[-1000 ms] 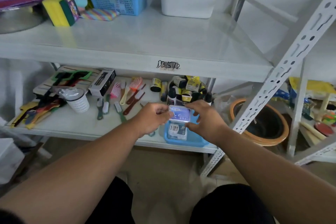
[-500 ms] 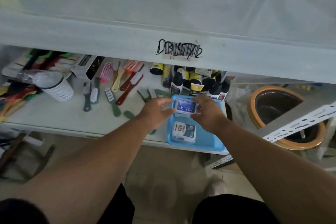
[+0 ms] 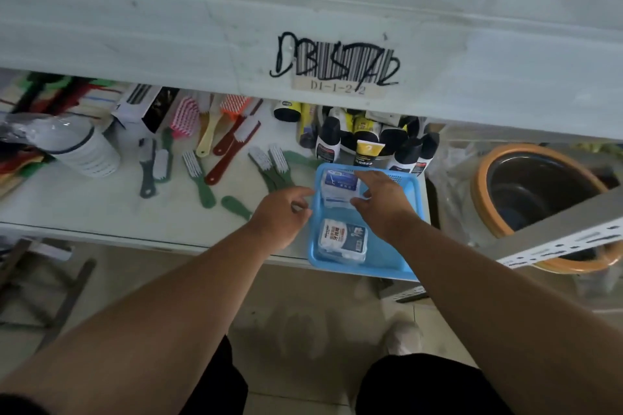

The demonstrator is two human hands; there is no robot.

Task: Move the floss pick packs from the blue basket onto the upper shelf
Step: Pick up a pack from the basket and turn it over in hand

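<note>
I see two floss pick packs in the blue basket (image 3: 397, 256) on the lower shelf (image 3: 84, 212). My right hand (image 3: 381, 205) pinches the far pack (image 3: 338, 187) — fingers on its top edge and thumb low at its side. My left hand (image 3: 281, 217) sits just beside the basket's left rim, fingers loosely curled, holding nothing. The near pack (image 3: 342, 239) lies flat by the front wall. The upper shelf (image 3: 202, 27) hangs above — its front edge carries a barcode label (image 3: 337, 69).

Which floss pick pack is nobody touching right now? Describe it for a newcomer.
Find the blue basket at the lower shelf's front edge. Two packs lie inside; take the near floss pick pack, closest to the person. The far pack sits under the right hand.
</note>
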